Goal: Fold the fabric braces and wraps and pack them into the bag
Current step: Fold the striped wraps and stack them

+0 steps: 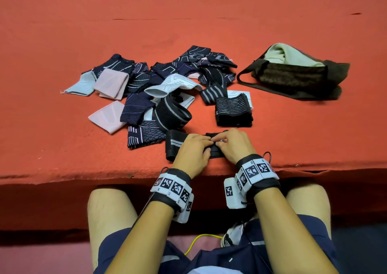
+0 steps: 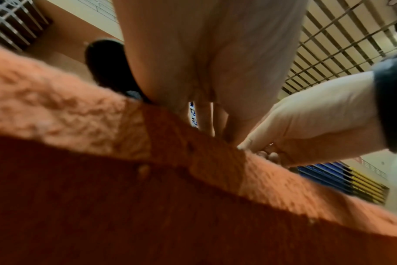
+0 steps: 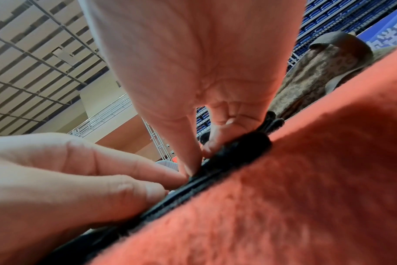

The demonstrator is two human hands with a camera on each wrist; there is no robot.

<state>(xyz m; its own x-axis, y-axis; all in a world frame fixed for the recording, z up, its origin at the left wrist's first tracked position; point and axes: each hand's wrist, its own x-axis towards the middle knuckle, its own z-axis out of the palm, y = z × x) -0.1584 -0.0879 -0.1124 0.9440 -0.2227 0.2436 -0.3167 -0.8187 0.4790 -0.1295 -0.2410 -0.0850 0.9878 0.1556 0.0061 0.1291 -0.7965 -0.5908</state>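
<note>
I am working on one black elastic wrap [image 1: 174,142] with a grey stripe, right at the near edge of the red table cover [image 1: 62,32]. My left hand [image 1: 193,151] has its fingers curled down onto the wrap, thumb tucked at the near edge, pinching the doubled layers. My right hand [image 1: 233,145] pinches the same wrap from the other side, thumb and fingertips meeting my left ones at the fold. In the right wrist view the thumb presses the stacked black layers [image 3: 229,159] flat against the cloth. The striped tail of the wrap lies loose to the left of my hands.

By my reckoning, I am early in the job. Just beyond my hands sits a folded black wrap with thin white lines [image 1: 233,111], squared up and seemingly ready. Past it, the heap of navy patterned braces [image 1: 188,68], pale pink sleeves [image 1: 111,83] and a loosely coiled black band [image 1: 172,112] mostly lies jumbled, some pieces flat, others crumpled.

The brown bag [image 1: 293,78] lies on its side, well apart to the far right, mouth open with a pale cloth [image 1: 282,54] showing inside. I cannot tell whether any brace is already in it. Most of the folding and all the visible packing are left.
</note>
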